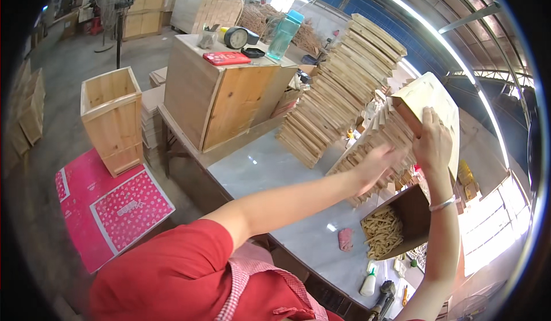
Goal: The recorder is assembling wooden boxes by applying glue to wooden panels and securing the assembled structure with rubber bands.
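Lying in a box (pixel 415 213) are wooden pieces (pixel 383 232); right fingers (pixel 426 115) grip a panel (pixel 439 96), left fingers (pixel 395 157) blur beyond telling.

A pale wooden piece (pixel 442 94), with a browner side, sits tilted at the top of the nearer stack (pixel 376 133). That stack, thin wooden panels with uneven edges, rises from the worktop (pixel 252 163).

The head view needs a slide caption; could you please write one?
Right hand on a wooden piece, left hand by stacked wood, above a workbench.
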A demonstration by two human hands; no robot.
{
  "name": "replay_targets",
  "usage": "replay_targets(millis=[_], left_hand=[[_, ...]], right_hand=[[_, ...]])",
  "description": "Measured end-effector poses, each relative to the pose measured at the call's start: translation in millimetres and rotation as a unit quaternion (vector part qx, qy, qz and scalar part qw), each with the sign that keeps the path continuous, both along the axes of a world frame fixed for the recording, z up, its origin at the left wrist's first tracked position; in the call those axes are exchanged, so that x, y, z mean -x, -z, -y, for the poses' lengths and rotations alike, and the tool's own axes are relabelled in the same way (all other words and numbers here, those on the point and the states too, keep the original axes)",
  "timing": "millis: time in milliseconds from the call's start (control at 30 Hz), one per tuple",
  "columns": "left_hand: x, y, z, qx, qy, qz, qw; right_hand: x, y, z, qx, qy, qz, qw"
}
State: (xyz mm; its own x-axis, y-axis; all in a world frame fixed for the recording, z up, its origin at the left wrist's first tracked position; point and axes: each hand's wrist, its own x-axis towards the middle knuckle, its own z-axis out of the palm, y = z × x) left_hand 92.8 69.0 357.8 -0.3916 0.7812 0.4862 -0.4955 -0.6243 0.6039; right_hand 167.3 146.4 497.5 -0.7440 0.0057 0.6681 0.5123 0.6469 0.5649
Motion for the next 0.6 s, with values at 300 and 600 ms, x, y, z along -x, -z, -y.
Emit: replay_targets(millis=[300,600], left_hand=[[-50,12,59,-0.025,-0.079,0.196,0.977],[-14,206,122,0.192,-0.003,0.257,0.947]], right_hand=[[-51,109,86,0.033,-0.081,-0.023,0.996],[-58,272,140,0.355,-0.164,0.084,0.917]])
